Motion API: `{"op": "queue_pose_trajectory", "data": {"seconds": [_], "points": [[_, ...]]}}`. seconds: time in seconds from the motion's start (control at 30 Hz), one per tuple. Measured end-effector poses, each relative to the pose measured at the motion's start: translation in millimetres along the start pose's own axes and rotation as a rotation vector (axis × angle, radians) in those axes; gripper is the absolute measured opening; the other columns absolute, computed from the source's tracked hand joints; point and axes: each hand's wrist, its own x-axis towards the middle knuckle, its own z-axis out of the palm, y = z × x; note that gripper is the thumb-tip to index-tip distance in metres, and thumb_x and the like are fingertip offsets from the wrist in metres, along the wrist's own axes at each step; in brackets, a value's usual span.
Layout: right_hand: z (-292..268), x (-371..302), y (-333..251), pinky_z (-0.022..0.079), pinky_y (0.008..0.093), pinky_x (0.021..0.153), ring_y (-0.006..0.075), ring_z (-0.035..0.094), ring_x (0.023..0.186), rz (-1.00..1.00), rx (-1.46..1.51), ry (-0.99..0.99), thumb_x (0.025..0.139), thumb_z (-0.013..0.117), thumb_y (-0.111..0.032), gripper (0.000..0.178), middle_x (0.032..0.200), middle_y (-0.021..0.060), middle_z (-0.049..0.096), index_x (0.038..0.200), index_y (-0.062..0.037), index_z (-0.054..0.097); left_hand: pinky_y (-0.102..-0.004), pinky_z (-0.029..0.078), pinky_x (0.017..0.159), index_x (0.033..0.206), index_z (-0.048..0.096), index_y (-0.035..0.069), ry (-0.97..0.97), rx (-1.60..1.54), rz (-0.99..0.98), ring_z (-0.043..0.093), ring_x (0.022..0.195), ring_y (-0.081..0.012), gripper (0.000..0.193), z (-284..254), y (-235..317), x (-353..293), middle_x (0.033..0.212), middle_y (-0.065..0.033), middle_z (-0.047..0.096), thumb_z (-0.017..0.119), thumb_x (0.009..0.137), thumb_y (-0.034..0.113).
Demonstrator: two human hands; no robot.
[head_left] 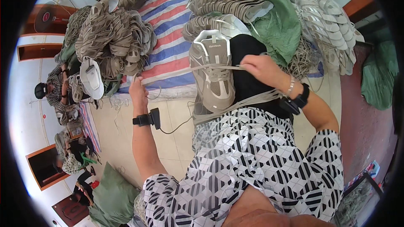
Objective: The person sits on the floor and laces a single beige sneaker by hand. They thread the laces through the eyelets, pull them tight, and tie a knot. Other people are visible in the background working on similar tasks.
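A beige-and-grey shoe upper [217, 90] with a white collar lies on my lap, toe toward me. A flat beige shoelace [230, 67] crosses it, stretched out to both sides. My left hand [139, 92], out to the left of the upper, is closed on one end of the lace. On the other side my right hand [263, 71] pinches the lace close to the upper's edge. A bundle of loose beige laces [252, 98] lies across my lap, below the upper and my right hand.
Stacked shoe uppers [231, 0] lie ahead on a green sack [277, 29]. Heaped uppers [105, 33] stand at the left, on and beside a striped sheet [168, 29]. White-lined uppers [328, 25] pile up at the right. Other people [57, 82] sit along the far left.
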Motion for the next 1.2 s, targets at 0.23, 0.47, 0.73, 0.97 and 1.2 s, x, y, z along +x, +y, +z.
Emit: {"op": "queue_pose_trajectory", "data": {"seconds": [0.23,0.47,0.73,0.97,1.2], "points": [[-57,-19,28,0.043,0.0251,0.044,0.0070,0.053,0.049,0.473,0.153,0.331,0.089,0.056,-0.013,0.015,0.071,0.0046,0.066,0.096,-0.0029,0.064,-0.0235,0.032,0.044,0.098,0.057,0.008,-0.265,0.585,0.539,0.041,0.052,-0.0069,0.020,11,-67,6,0.070,-0.0048,0.058,0.043,0.096,0.023],[-7,26,-10,0.049,0.0318,0.055,0.0201,0.064,0.060,-0.099,-0.108,0.263,0.089,0.057,-0.012,0.009,0.067,0.0096,0.063,0.092,-0.0028,0.058,-0.0252,0.039,0.051,0.099,0.055,0.005,-0.512,0.320,0.355,0.047,0.054,-0.0085,0.024,119,-2,-75,0.060,-0.0027,0.055,0.044,0.098,0.026],[12,28,-17,0.049,0.0478,0.070,0.0387,0.062,0.078,0.098,-0.295,-0.034,0.084,0.055,-0.013,0.015,0.076,0.0207,0.063,0.079,0.0001,0.061,-0.0217,0.043,0.058,0.104,0.062,0.001,-0.490,0.200,0.594,0.052,0.063,-0.0075,0.022,140,3,-104,0.074,-0.0005,0.060,0.049,0.099,0.018],[16,31,-5,0.048,0.0427,0.062,0.0365,0.061,0.069,0.034,-0.298,0.051,0.082,0.060,-0.014,0.014,0.069,0.0177,0.061,0.077,-0.0010,0.060,-0.0194,0.040,0.059,0.093,0.067,0.001,-0.623,0.246,0.362,0.050,0.065,-0.0048,0.018,130,7,-103,0.074,0.0012,0.061,0.056,0.094,0.016],[22,31,-20,0.049,0.0478,0.065,0.0364,0.062,0.073,0.119,-0.456,0.027,0.084,0.056,-0.015,0.017,0.074,0.0182,0.062,0.076,0.0002,0.055,-0.0205,0.038,0.059,0.085,0.067,0.002,-0.660,0.280,0.376,0.048,0.066,-0.0045,0.022,133,6,-103,0.072,0.0032,0.059,0.059,0.092,0.022]]}}
